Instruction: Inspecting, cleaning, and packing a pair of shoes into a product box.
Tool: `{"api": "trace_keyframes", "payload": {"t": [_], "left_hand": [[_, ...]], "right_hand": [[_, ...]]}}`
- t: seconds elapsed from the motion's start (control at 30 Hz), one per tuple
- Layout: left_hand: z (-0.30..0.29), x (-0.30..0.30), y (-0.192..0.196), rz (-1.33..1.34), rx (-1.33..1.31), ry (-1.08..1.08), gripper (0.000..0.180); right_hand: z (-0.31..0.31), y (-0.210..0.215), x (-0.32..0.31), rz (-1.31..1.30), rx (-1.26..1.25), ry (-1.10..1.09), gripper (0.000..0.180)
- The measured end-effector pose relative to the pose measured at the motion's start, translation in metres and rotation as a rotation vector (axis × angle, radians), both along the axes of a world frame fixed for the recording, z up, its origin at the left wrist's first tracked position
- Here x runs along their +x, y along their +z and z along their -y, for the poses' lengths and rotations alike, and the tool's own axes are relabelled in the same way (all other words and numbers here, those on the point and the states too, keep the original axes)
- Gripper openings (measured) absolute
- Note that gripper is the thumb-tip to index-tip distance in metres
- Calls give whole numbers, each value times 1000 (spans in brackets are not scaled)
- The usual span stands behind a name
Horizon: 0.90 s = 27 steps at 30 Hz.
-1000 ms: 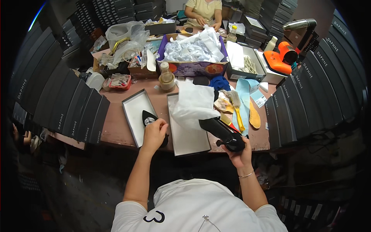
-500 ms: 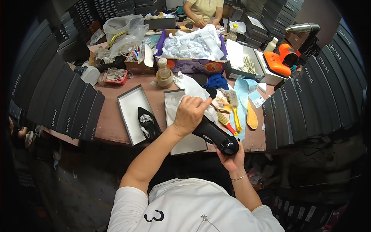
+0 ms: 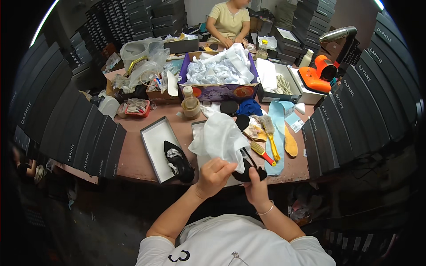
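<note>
Both hands met over a black shoe at lower centre of the frame.

The left hand [image 3: 214,176], forearm rising from the lower edge, had its grip pinched shut on white tissue [image 3: 220,138] draped over the shoe [image 3: 249,170]. The right hand [image 3: 254,187] had its grip curled closed round the shoe's underside, at the near edge of the bench [image 3: 133,150]. Left of them, a second shoe [image 3: 176,160] lay in an open box [image 3: 156,142]; brushes [image 3: 267,141] lay to the right.

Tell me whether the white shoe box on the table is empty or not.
Not empty: the open white shoe box holds one black pointed shoe lying at its near end.
</note>
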State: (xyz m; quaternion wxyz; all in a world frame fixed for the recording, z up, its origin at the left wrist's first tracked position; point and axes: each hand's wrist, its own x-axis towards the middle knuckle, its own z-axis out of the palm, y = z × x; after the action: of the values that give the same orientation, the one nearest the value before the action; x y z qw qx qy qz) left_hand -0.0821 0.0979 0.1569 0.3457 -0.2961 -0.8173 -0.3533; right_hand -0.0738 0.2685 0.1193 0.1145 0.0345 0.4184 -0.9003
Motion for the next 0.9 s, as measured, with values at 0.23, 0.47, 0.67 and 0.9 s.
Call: {"api": "trace_keyframes", "payload": {"t": [0.23, 0.47, 0.67, 0.9], "left_hand": [[-1, 8, -22, 100, 314, 193, 23], [-20, 22, -16, 13, 99, -89, 27], [-26, 21, -5, 82, 222, 39, 23], [-30, 40, 3, 116, 256, -7, 22]], "right_hand": [[15, 1, -3, -166, 273, 14, 39], [13, 11, -25, 190, -497, 125, 38], [14, -16, -33, -587, 845, 245, 47], [14, -34, -43, -561, 517, 434, 52]]}}
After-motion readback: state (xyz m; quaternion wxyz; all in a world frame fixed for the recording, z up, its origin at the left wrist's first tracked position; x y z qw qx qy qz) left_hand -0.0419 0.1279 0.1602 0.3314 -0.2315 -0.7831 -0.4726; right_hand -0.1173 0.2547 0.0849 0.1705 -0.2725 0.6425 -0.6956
